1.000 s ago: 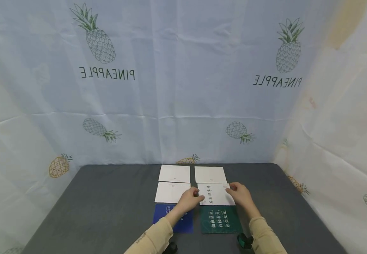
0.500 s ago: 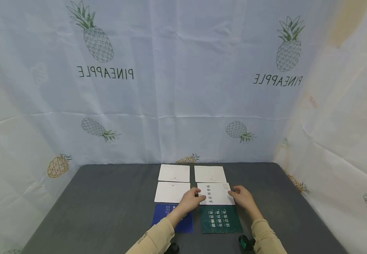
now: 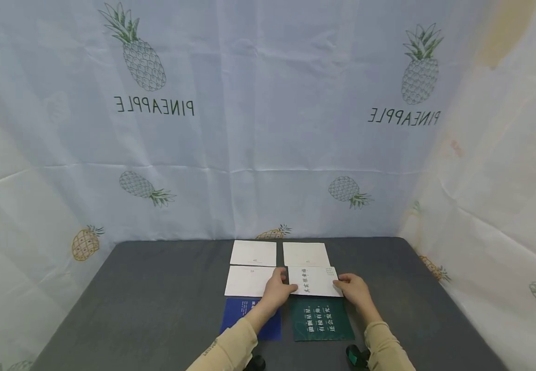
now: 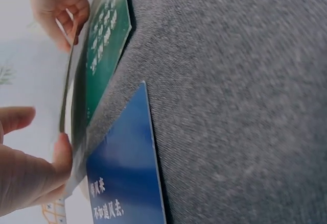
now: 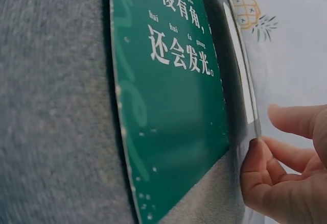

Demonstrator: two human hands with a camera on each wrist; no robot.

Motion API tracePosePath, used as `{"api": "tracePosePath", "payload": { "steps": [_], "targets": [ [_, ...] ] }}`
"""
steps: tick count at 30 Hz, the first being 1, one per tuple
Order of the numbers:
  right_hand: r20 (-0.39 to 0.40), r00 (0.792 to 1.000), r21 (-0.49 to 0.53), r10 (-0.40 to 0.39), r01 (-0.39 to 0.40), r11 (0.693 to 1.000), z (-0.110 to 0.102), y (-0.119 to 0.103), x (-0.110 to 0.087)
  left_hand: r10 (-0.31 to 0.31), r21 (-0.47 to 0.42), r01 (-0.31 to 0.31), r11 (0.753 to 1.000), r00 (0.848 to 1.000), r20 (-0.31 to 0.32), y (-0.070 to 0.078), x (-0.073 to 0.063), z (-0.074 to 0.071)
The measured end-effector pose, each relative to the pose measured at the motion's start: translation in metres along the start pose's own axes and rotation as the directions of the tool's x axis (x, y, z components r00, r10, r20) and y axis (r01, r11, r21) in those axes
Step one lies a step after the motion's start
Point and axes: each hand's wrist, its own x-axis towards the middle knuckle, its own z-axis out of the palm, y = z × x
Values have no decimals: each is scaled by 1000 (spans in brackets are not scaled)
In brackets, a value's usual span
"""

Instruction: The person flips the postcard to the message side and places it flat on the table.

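Note:
A white postcard [image 3: 315, 281] with a line of black characters lies between my hands, its near edge lifted a little off the table. My left hand [image 3: 276, 291] holds its left edge, the thumb [image 4: 63, 155] against the border in the left wrist view. At the right edge, my right hand [image 3: 353, 289] grips it, with bent fingers [image 5: 254, 157] at the border in the right wrist view. Just in front lies a green postcard [image 3: 322, 320] with white characters. A blue postcard [image 3: 270, 327] sits partly hidden under my left forearm.
Plain white postcards lie behind and to the left: back left [image 3: 254, 253], back right [image 3: 306, 254] and middle left [image 3: 247, 281]. They rest on a dark grey table [image 3: 166, 304]. A pineapple-print curtain [image 3: 268, 129] hangs behind it.
The near edge of the white postcard has risen slightly. My left fingers have reached farther forward beside it, while my right hand has slid slightly toward me along the right edge.

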Motion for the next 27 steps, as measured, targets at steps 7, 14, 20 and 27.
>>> {"api": "tracePosePath", "payload": {
  "steps": [7,14,20,27],
  "targets": [
    [-56,998,30,-34,36,999,-6,-7,-1,3,-86,-7,996,999,-46,3,6,1],
    [-109,994,58,-27,33,998,-9,-15,-2,-23,-127,11,992,995,-99,5,10,0],
    [-160,987,103,-13,30,994,-4,-22,0,20,-124,-39,991,988,-152,3,19,-6],
    [-263,964,187,-29,81,979,0,-31,1,74,-118,-97,988,980,-183,4,28,-16]
  ]
}}
